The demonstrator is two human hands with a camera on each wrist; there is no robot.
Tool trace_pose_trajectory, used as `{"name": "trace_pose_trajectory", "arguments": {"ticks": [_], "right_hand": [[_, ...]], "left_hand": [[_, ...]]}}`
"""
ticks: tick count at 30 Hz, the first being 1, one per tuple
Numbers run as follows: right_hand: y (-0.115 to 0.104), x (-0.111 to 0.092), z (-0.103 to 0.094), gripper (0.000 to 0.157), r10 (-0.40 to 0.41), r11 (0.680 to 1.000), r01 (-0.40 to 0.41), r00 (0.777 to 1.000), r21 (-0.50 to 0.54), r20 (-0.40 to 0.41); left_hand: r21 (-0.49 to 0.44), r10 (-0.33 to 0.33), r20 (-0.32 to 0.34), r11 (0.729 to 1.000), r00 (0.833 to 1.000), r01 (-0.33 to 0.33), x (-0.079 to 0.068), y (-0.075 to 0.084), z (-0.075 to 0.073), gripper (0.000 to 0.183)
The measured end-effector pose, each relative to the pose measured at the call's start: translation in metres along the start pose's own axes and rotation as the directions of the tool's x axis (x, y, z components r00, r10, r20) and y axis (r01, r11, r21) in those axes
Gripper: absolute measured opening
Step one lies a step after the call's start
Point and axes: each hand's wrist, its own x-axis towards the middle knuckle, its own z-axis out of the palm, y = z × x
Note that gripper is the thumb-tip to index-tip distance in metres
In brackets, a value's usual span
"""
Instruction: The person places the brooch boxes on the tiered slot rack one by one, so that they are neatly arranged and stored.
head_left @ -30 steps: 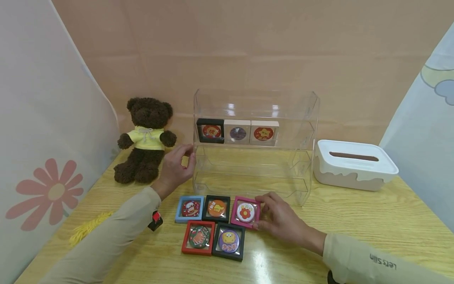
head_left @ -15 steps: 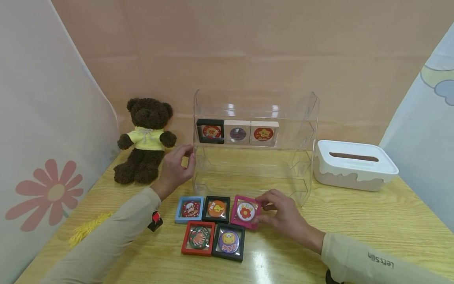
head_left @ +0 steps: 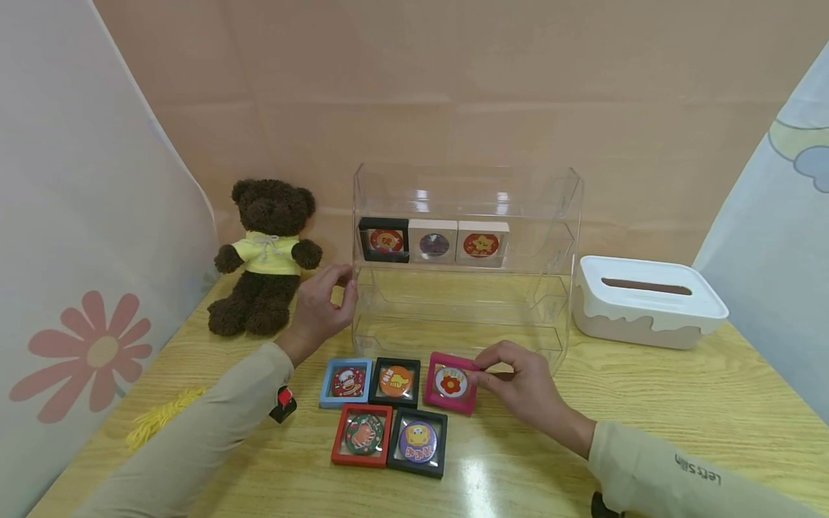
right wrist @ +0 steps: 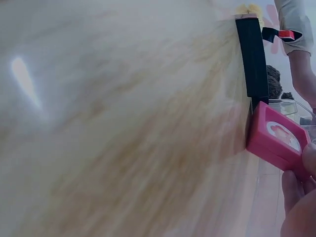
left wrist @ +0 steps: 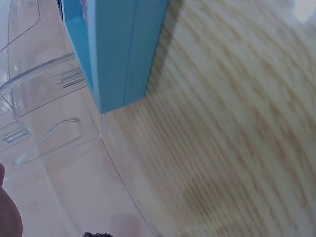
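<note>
My right hand (head_left: 523, 385) pinches the right edge of a pink square display frame (head_left: 442, 401) holding a white round badge with a red flower. In the right wrist view the pink frame (right wrist: 269, 143) is tilted, its near side raised. My left hand (head_left: 322, 306) touches the left side of a clear acrylic shelf rack (head_left: 466, 313), thumb and forefinger at its edge. Beside the pink frame lie a blue frame (head_left: 326, 396) and a black frame (head_left: 414, 397). A red frame (head_left: 337, 453) and another black frame (head_left: 437, 464) lie nearer me. All hold round badges.
One black frame (head_left: 365, 252) and two pale frames (head_left: 414, 255) stand on an upper tier of the rack. A brown teddy bear (head_left: 265, 248) in a yellow shirt sits at left. A white-lidded tissue box (head_left: 648, 309) stands at right. Yellow yarn (head_left: 162, 417) lies by my left sleeve.
My right hand has changed from reaching around the pink frame's right side to pinching its edge, and the frame has tilted up and shifted slightly right. The left hand stays at the rack.
</note>
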Motion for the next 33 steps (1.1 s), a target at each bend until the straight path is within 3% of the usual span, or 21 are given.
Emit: {"name": "trace_pose_trajectory", "arguments": {"ticks": [14, 33], "right_hand": [[-0.007, 0.004, -0.004, 0.016, 0.014, 1.000, -0.013, 0.999, 0.011, -0.042], [-0.018, 0.026, -0.035, 0.014, 0.054, 0.994, -0.039, 0.988, 0.102, -0.145]], "left_hand": [[0.008, 0.012, -0.008, 1.000, 1.000, -0.012, 0.000, 0.002, -0.001, 0.018], [0.000, 0.005, -0.005, 1.000, 1.000, -0.005, 0.000, 0.000, -0.001, 0.019]]}}
